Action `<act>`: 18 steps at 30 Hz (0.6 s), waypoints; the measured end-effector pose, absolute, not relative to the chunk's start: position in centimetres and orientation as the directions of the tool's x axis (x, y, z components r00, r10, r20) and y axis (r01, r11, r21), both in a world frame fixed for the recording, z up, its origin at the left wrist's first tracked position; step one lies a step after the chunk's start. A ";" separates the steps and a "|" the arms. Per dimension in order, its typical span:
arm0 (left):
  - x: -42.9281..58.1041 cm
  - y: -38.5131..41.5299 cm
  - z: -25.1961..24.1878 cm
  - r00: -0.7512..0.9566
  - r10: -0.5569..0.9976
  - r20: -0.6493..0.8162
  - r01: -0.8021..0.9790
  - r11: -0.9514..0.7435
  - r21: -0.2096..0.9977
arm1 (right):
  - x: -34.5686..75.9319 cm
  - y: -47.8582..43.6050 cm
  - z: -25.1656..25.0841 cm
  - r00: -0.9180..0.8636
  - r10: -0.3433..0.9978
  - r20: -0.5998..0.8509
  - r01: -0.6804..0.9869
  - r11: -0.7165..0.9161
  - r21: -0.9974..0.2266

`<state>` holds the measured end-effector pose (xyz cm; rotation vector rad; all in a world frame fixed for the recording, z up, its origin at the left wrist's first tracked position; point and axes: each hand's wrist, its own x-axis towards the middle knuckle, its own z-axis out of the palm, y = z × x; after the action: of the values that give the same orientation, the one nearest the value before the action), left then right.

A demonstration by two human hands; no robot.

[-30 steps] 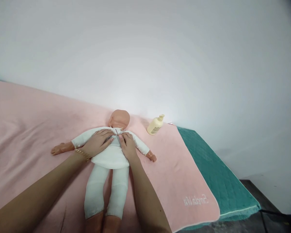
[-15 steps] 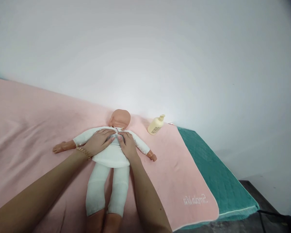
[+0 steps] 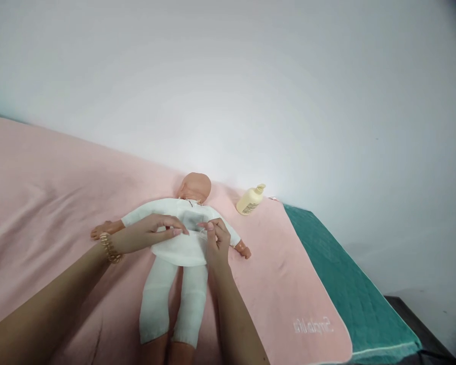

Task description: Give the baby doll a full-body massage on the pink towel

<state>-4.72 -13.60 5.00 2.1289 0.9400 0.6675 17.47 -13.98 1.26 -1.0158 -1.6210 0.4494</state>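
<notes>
A bald baby doll in a white top and white leggings lies stretched out on a pink sheet, arms spread, no facial features showing. A grey rectangular patch is on the middle of its torso. My left hand, with a beaded bracelet at the wrist, hovers over the left side of the torso, its fingers extended and loosely apart. On the other side, my right hand is above the torso's right edge, index finger reaching toward the patch and the other fingers partly curled. I see nothing held in either hand.
A pale yellow pump bottle stands on the pink sheet to the right of the doll's head. Green quilted bedding shows beyond the sheet's right edge. A pale wall rises directly behind.
Both hands lay flat on the doll's upper torso before. They have lifted and drawn apart toward its lower torso, uncovering the grey patch. The view has shifted slightly.
</notes>
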 end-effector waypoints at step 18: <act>-4.1 -14.4 4.5 0.797 0.603 0.022 0.387 -0.539 0.748 | 17.5 -17.0 -1.0 -0.299 0.799 0.522 0.394 0.602 -0.695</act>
<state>-4.05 -14.42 4.53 2.2051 0.7277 0.3570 17.54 -16.99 -0.98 -0.9531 -1.9141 0.5568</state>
